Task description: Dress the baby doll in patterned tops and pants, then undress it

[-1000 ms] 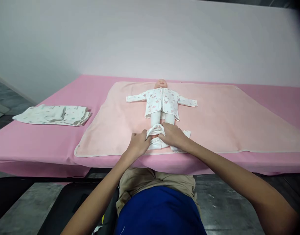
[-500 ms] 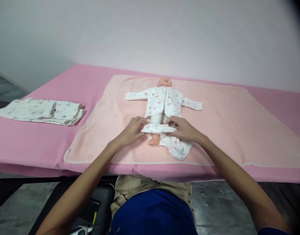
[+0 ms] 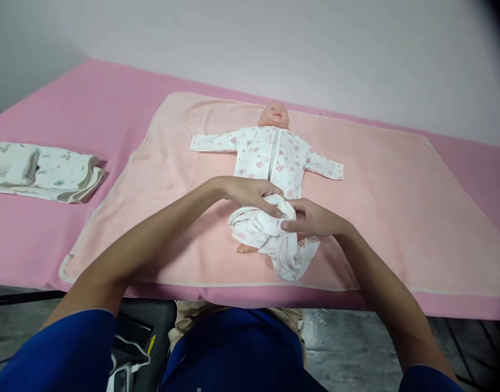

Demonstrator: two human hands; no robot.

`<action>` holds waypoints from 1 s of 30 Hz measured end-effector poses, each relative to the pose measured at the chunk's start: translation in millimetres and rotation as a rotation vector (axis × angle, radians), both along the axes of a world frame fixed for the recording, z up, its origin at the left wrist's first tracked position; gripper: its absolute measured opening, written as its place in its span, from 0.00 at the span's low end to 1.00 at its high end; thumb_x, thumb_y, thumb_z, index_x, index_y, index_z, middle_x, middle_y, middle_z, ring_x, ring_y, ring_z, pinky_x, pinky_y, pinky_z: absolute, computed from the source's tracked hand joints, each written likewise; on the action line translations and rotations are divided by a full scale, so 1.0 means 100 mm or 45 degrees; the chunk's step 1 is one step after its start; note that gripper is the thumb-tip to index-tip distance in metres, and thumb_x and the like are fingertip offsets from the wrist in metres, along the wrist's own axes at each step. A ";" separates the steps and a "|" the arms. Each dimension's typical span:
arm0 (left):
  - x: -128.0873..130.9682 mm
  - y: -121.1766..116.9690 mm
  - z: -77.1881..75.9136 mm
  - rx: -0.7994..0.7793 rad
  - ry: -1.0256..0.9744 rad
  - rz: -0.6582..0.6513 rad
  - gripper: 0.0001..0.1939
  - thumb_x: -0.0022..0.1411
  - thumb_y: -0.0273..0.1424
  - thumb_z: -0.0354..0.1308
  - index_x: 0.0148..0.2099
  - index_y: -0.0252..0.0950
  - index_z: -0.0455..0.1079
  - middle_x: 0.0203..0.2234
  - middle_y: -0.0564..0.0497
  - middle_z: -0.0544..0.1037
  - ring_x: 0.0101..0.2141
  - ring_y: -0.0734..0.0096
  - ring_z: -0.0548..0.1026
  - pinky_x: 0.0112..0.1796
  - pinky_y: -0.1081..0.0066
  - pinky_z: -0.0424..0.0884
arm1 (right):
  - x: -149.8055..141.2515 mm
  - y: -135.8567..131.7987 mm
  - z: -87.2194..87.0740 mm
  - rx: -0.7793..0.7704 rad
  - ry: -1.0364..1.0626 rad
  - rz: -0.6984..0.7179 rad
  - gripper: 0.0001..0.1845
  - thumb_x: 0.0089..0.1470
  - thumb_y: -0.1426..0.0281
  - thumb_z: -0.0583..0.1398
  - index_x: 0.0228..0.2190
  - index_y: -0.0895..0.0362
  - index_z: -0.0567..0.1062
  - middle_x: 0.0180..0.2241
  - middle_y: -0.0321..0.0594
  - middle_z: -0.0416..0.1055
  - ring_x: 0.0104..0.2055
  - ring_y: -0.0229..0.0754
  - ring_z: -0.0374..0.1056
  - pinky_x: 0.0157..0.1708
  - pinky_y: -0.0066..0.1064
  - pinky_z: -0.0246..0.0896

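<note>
A baby doll (image 3: 274, 115) lies on its back, dressed in a white patterned jacket (image 3: 253, 152) with both sleeves spread. White patterned baby pants (image 3: 288, 261) are bunched around its legs, and one bare foot (image 3: 247, 248) pokes out at the left. My left hand (image 3: 255, 193) reaches across the doll's lower body, its fingers closed on the gathered cloth of the pants. From the right, my right hand (image 3: 310, 216) pinches the same bunched cloth, close to the left fingertips. Most of the doll's legs are hidden by the cloth and my hands.
A peach blanket (image 3: 392, 218) with a pale edge lies under the doll on a pink-covered table (image 3: 123, 103). Folded patterned cloth (image 3: 66, 174) rests at the left. Below the table edge are a black seat (image 3: 162, 321) and a white device with a cable (image 3: 121, 377).
My left hand has moved right and up across the doll toward my right hand. The pants cloth, stretched flat over the legs before, is now gathered between both hands. The view has shifted closer.
</note>
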State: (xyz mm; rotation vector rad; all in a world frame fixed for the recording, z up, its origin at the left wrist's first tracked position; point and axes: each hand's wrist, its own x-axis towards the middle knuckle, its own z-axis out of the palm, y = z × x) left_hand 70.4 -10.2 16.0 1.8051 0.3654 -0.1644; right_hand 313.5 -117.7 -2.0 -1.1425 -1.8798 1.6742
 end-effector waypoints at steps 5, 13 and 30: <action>0.00 0.11 -0.08 -0.291 0.018 -0.122 0.25 0.59 0.43 0.78 0.55 0.40 0.82 0.49 0.47 0.88 0.44 0.59 0.86 0.40 0.68 0.80 | 0.04 0.05 -0.20 -0.382 0.575 -0.182 0.29 0.60 0.42 0.69 0.42 0.56 0.83 0.29 0.39 0.77 0.32 0.47 0.75 0.39 0.38 0.74; -0.07 0.12 -0.11 -0.251 -0.123 -0.087 0.21 0.69 0.49 0.71 0.54 0.39 0.82 0.47 0.46 0.88 0.44 0.60 0.85 0.42 0.70 0.80 | 0.06 0.09 -0.29 -0.479 0.274 0.171 0.23 0.61 0.50 0.74 0.43 0.58 0.83 0.31 0.37 0.81 0.29 0.40 0.74 0.27 0.28 0.69; -0.03 -0.04 -0.18 -0.262 -0.234 0.046 0.20 0.72 0.47 0.69 0.57 0.39 0.84 0.51 0.44 0.88 0.50 0.58 0.86 0.48 0.67 0.81 | 0.21 0.10 -0.06 -0.241 0.155 0.211 0.25 0.66 0.48 0.70 0.35 0.58 0.79 0.28 0.34 0.72 0.29 0.36 0.66 0.28 0.27 0.62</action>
